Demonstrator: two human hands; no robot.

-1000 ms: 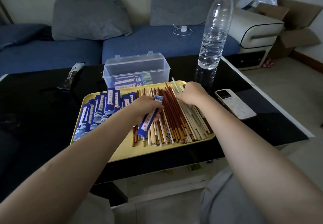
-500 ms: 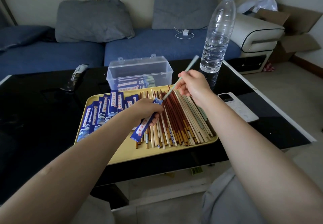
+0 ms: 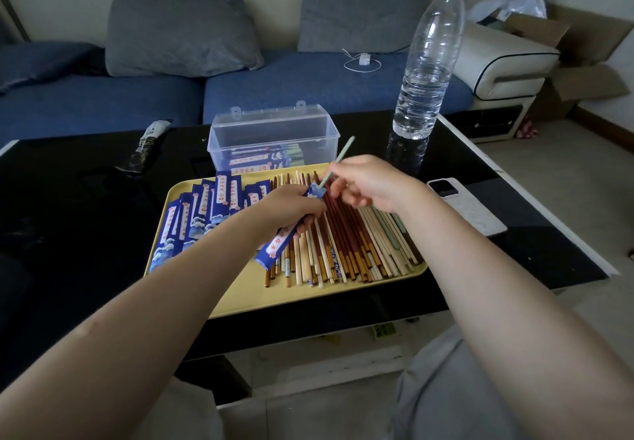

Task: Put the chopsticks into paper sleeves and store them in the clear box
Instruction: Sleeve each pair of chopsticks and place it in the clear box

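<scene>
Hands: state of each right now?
Left hand: grips a blue paper sleeve.
Right hand: pinches a pale green chopstick, tip at the sleeve's mouth.

Table: black glossy glass tabletop (image 3: 85,234), reflective
Box: clear smooth plastic box (image 3: 274,137) behind the yellow matt tray (image 3: 302,297)
Sleeve: blue printed paper sleeve (image 3: 278,244)
Sofa: blue cloth sofa (image 3: 103,96), matt

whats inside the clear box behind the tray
The clear box holds several blue paper sleeves lying flat at the bottom, with pale green chopstick ends showing. How many are stacked cannot be told through the plastic.
</scene>
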